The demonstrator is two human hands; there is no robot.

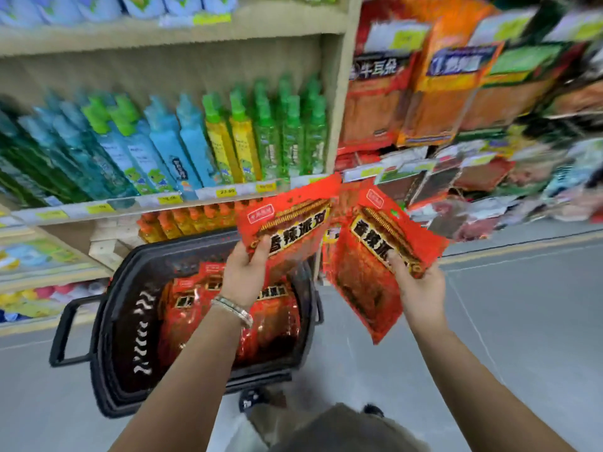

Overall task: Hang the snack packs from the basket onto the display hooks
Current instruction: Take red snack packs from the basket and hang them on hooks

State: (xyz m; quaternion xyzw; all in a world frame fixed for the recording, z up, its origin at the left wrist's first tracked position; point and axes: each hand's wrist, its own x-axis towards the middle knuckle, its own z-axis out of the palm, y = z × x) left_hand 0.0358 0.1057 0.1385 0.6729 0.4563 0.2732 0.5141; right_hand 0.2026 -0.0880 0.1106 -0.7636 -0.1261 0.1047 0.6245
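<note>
The left hand (244,275) pinches the lower edge of one red snack pack (293,220), thumb on its front, and the right hand (422,288) grips a second red pack (362,282) the same way. Both are held in the air, neither yet on a hook. At 7 o'clock from the hands the black basket (107,321) holds several more red packs (195,308), so most of the job looks left. The hanging display (424,102) sits at 1 o'clock, blurred; its hooks cannot be made out.

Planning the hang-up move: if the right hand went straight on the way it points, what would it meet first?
Carrying its red foil snack pack, the right hand points up and left; probably the low hanging red packs beside the beige shelf upright come first. Depth is unclear.
</note>
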